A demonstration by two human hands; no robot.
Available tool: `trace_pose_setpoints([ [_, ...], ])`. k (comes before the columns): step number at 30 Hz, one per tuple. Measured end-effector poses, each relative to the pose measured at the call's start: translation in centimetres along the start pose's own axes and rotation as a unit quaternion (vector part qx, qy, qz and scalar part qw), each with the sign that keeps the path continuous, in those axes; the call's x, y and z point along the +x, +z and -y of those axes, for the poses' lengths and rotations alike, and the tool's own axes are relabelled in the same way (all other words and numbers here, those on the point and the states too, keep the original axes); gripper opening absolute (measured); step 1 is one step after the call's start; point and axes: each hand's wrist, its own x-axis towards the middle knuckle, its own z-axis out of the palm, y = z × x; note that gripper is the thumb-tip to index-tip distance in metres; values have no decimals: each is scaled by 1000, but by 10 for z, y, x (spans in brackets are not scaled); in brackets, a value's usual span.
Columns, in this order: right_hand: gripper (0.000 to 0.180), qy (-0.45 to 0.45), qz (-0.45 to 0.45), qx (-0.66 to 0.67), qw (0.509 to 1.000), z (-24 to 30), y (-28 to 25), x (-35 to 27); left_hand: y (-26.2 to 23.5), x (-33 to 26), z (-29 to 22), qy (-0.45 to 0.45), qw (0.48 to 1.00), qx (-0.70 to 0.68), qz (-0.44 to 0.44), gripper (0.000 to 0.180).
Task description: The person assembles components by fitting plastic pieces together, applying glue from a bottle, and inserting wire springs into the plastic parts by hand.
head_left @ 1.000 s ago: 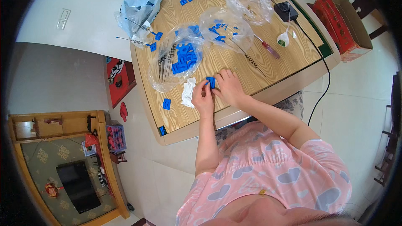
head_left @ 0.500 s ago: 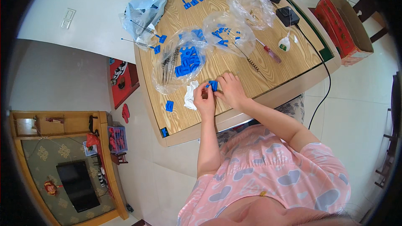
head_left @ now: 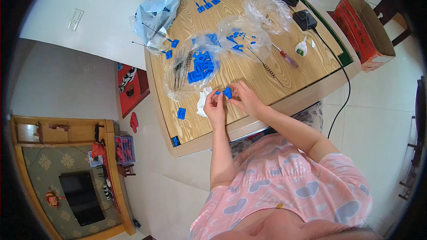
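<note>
Turned since the earlier frame, the blue block (head_left: 228, 92) sits right of the tissue (head_left: 202, 102), pinched by the right hand (head_left: 247, 101), its grip nearly closed. The left hand (head_left: 215, 110), likewise nearly closed, pinches a small piece (head_left: 218, 92) just beside the tissue.

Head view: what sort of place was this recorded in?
Probably a home living room: a black flat television in front of a wood-framed wall unit, and what look like red slippers on the floor.
</note>
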Motion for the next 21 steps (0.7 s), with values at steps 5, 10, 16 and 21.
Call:
trace_pose_setpoints([
  [5,44,-5,-7,1,1000,2,-2,-1,-3,1,7,-4,1000,-10,9,19],
  [10,49,18,-1,27,999,0,-2,0,-1,1,5,-28,999,-37,5,17],
  [16,50,24,9,25,999,3,-4,1,0,2,2,-35,999,-23,7,18],
  [21,52,32,15,12,999,4,-6,1,3,1,-4,-48,998,-30,4,17],
])
